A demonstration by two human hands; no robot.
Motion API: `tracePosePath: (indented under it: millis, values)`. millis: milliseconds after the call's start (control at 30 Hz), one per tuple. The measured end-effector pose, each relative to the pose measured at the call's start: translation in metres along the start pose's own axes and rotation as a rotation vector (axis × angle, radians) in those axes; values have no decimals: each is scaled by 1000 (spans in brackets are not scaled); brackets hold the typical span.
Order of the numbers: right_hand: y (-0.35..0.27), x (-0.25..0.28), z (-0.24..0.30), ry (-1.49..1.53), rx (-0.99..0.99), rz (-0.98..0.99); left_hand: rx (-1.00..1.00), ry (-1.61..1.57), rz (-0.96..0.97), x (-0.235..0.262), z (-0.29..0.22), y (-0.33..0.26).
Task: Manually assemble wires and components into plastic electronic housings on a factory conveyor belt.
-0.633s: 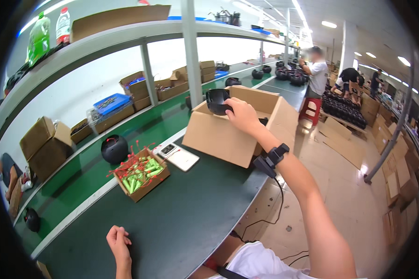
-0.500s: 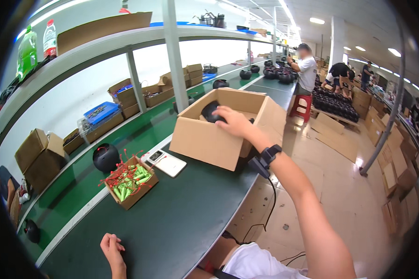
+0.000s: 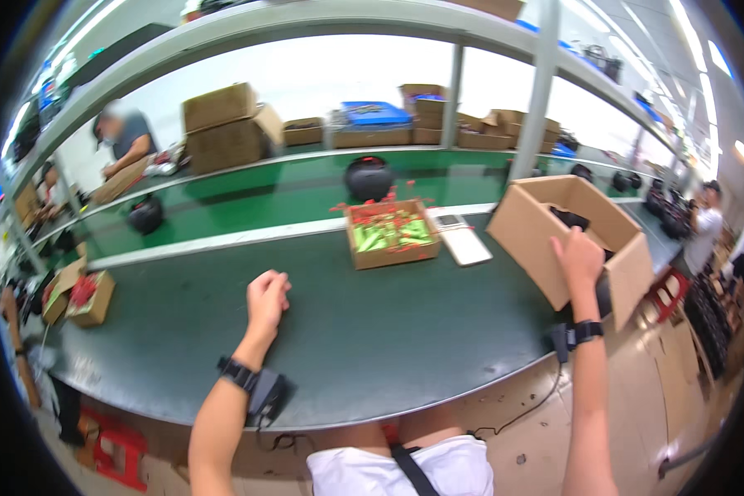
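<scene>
Open brown carton (image 3: pixel 525 244) is standing toward the right of the counter (image 3: pixel 364 339), close to its near edge, and that is where I am seeing the main risk from my remote seat. Working across from the left, a small box (image 3: pixel 91 306) is resting near the counter's end, well apart from everything I am handling. Next, the left hand (image 3: pixel 267 302) is hanging over or lying on the bare middle, I cannot tell which; its fingers are sitting loosely bent, how tightly I am not making out, and nothing is showing in it. Farther back, a round black housing (image 3: pixel 369 179) is sitting on the green belt (image 3: pixel 289 207); its curved shape could be letting it roll if bumped. Near it, a shallow tray (image 3: pixel 398 258) is holding green cylinders (image 3: pixel 376 240) whose red leads (image 3: pixel 383 212) are straggling over the rim, so a passing wrist could be snagging them. Between tray and carton a pale flat device (image 3: pixel 469 248) is lying, and a leftward shove could be knocking it. Inside the carton a black part (image 3: pixel 569 218) is showing; the right hand (image 3: pixel 583 256) is reaching over the near side, its fingertips partly hidden, so I cannot tell how far they are closing or whether they are gripping anything. Pressing on that wall could be tipping the carton edgeward.
</scene>
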State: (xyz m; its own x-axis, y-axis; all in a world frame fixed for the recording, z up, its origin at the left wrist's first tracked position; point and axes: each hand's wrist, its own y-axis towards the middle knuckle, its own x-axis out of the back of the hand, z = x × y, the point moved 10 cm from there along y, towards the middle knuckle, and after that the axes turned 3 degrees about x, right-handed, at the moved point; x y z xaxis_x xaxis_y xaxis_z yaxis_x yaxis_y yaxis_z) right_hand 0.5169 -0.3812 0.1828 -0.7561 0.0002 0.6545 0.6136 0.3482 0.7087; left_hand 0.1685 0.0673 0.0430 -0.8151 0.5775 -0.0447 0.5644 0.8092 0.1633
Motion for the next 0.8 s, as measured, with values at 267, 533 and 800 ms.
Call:
tracePosePath:
  millis: [267, 533, 800]
  values:
    - [4, -15, 1, 89, 58, -65, -5, 9, -109, 13, 10, 2]
    - [28, -81, -49, 333, 77, 192, -65, 2, -82, -4, 9, 6]
    - [16, -88, -37, 178, 105, 196, -126, 136, -87, -8, 1, 0]
